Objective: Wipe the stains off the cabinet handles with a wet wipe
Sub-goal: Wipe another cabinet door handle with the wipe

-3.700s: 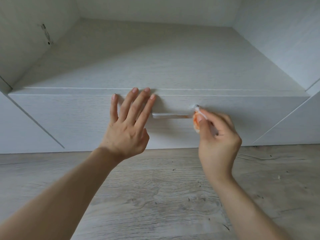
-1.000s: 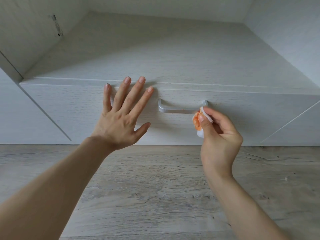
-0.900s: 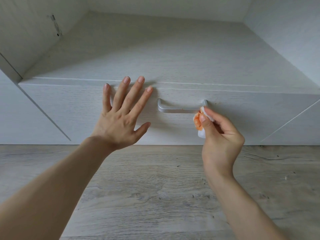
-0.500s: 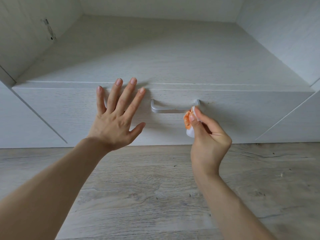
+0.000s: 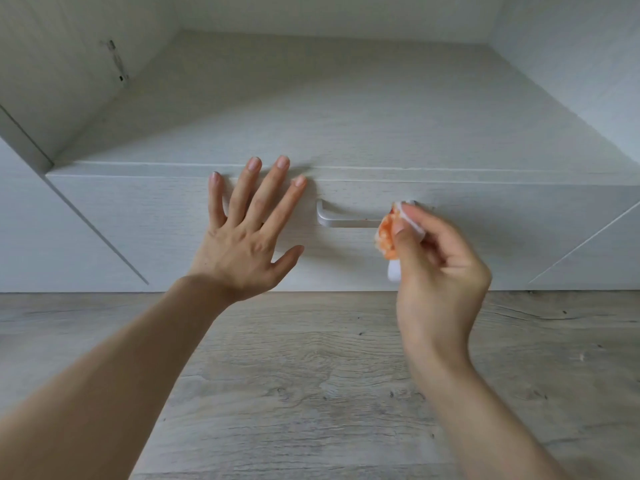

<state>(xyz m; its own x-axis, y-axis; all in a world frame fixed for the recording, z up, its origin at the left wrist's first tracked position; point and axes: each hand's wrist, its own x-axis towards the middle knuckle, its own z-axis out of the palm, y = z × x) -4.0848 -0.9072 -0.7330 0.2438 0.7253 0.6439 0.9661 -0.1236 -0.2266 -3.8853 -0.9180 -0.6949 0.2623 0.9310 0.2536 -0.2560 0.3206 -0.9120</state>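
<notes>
A silver bar handle (image 5: pixel 346 221) runs across the front of a white drawer (image 5: pixel 485 230). My right hand (image 5: pixel 440 268) pinches a crumpled wet wipe (image 5: pixel 387 237), white with orange stains, and presses it against the handle's right end, which the wipe and fingers hide. A faint reddish speck shows on the bar just left of the wipe. My left hand (image 5: pixel 247 233) lies flat on the drawer front left of the handle, fingers spread, holding nothing.
Above the drawer is a white shelf surface (image 5: pixel 329 109) inside an open cabinet niche with side walls. A dark mark (image 5: pixel 116 62) sits on the left wall. Grey wood-grain floor (image 5: pixel 311 375) stretches below the drawer.
The wipe stays at the handle's right end, shifting only slightly along it. My left hand keeps its flat place on the drawer front. The head view shifted a little.
</notes>
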